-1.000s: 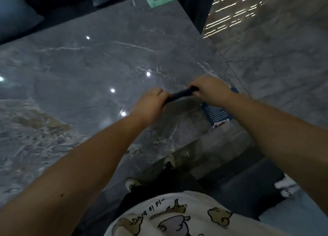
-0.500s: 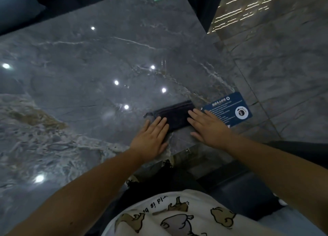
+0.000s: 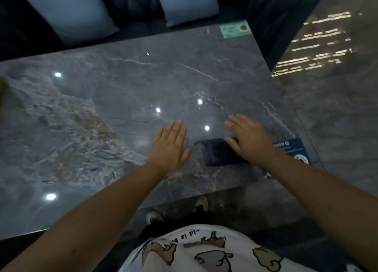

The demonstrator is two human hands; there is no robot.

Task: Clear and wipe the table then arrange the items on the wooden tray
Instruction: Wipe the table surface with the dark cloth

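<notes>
Grey marble with pale veins makes up the glossy surface [image 3: 126, 91], which mirrors several round ceiling lights. Near its front right corner lies a dark folded cloth [image 3: 219, 155], a compact rectangle lying flat on the stone. The right hand [image 3: 248, 138] is over the cloth's right part with fingers straight and spread, pointing away from the person — its grip is apart and holds nothing, though whether the palm presses the cloth or only hovers above it cannot be told. The left hand [image 3: 170, 147] is just left of the cloth with a strip of bare stone between them; its fingers are straight and together, thumb out toward the cloth, grip likewise apart and empty. This hand looks slightly blurred. A blue printed card [image 3: 290, 149] lies at the right edge of the surface, partly covered by the right forearm, touching or just beside the cloth. At the far right corner sits a green sticker [image 3: 235, 29]. Beyond the far edge stands dark seating with two pale cushions [image 3: 190, 3]. Below the near edge show a pair of light shoes [image 3: 201, 203] on the grey tiled floor [image 3: 337, 108] — and a white shirt with cartoon prints [image 3: 204, 251] at the bottom of the view.
</notes>
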